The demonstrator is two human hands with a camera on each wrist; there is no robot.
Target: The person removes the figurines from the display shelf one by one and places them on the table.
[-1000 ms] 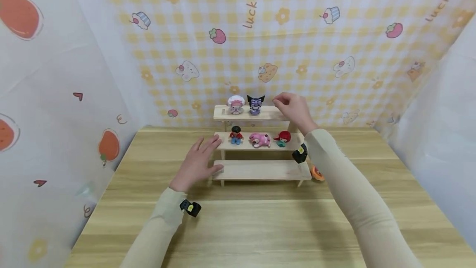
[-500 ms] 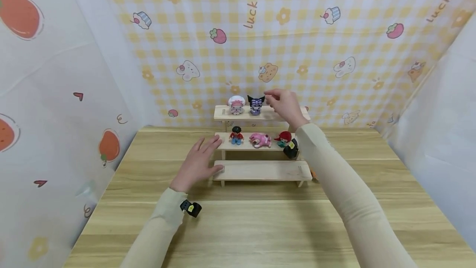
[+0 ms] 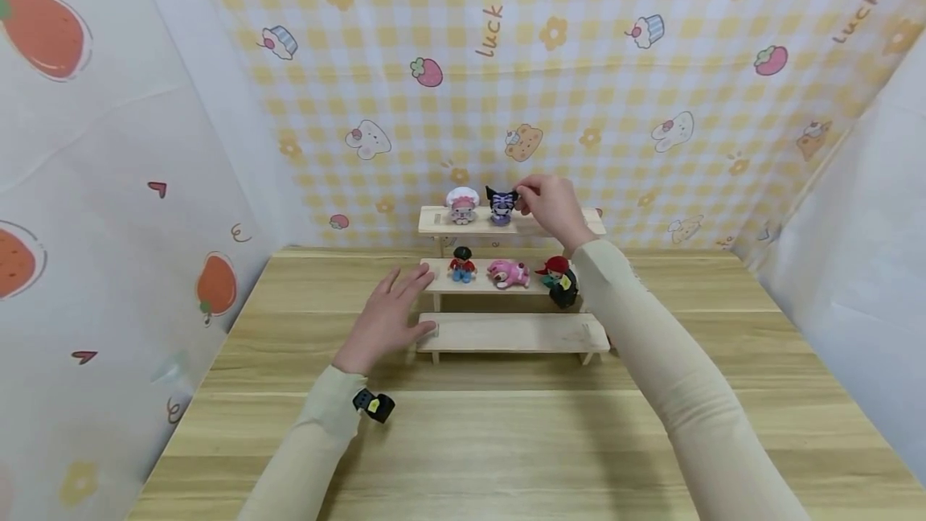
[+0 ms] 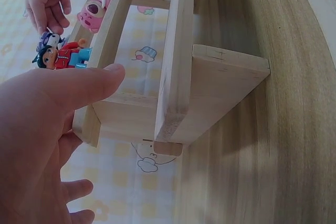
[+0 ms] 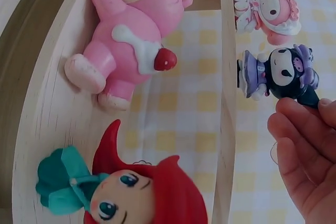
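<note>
In the right wrist view my right hand (image 5: 307, 150) pinches the ear of a black-and-purple figurine (image 5: 283, 72). The figurine stands upright on the top board (image 3: 477, 228) of a three-tier wooden shelf, next to a pink figurine with a white bonnet (image 3: 462, 206). My left hand (image 3: 387, 316), fingers spread, rests at the shelf's left end. Its fingertips touch the middle board (image 3: 485, 289), and in the left wrist view the thumb overlaps that board's front edge. On the middle board are a toy figure in a red jacket (image 3: 461, 265), a lying pink bear (image 5: 126, 30) and a red-haired doll (image 5: 128, 195).
The bottom board (image 3: 514, 333) of the shelf bears no figures. Wooden table (image 3: 506, 441) extends in front and to both sides. Behind the shelf hangs a yellow checked cloth (image 3: 608, 95). My right forearm (image 3: 673, 360) passes over the table right of the shelf.
My right hand has moved left along the top board, from beside the black-and-purple figurine to its ear, and now pinches it. The left hand stays at the shelf's left end.
</note>
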